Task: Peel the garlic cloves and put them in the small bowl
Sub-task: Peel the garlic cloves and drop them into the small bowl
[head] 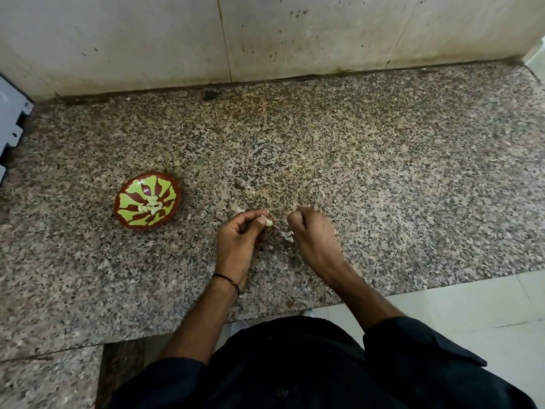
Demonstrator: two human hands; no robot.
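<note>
My left hand (239,240) pinches a pale garlic clove (269,222) between thumb and fingers, just above the speckled granite counter (383,178). A thin strip of papery skin (287,235) stretches from the clove to my right hand (312,234), whose curled fingers pull on it. The small bowl (147,200), brown with a green pattern, stands to the left of my hands and holds several peeled cloves (152,206) at its centre.
Bits of garlic skin (240,210) lie on the counter around my hands. A stained stone wall (265,39) rises behind the counter. A grey stepped object (11,125) sits at the far left edge. White floor tiles (472,308) show beyond the counter's front edge.
</note>
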